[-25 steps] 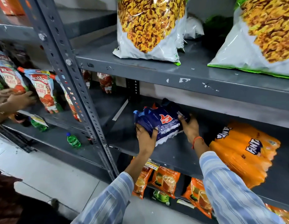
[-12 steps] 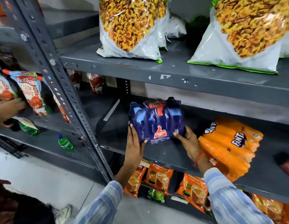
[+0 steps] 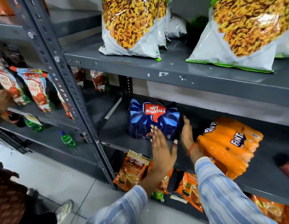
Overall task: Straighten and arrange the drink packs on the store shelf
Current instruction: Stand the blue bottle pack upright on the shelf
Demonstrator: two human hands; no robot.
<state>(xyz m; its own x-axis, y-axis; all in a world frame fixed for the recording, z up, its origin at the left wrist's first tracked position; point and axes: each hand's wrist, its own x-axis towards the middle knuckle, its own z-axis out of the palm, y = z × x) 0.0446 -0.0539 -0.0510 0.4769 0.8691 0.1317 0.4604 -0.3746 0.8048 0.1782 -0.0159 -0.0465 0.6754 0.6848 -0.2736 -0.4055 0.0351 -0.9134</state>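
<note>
A dark blue Thums Up drink pack (image 3: pixel 154 118) lies flat on the grey middle shelf (image 3: pixel 118 143), its logo upside down to me. My left hand (image 3: pixel 162 147) hovers open just in front of the pack, fingers spread, fingertips near its front edge. My right hand (image 3: pixel 187 135) lies flat along the pack's right side, fingers straight, holding nothing. An orange Fanta drink pack (image 3: pixel 227 146) lies slanted on the same shelf to the right, next to my right wrist.
Big snack bags (image 3: pixel 132 26) stand on the shelf above. Orange tea pouches (image 3: pixel 132 168) fill the shelf below. A perforated steel upright (image 3: pixel 72 97) divides the rack; ketchup pouches (image 3: pixel 34 88) and a green bottle (image 3: pixel 68 139) sit left. Another person's hand (image 3: pixel 1 99) reaches in at far left.
I turned the Thums Up pack over and set it flat on the shelf, then let go. My left hand slid off to the pack's front; my right now rests along its side.
</note>
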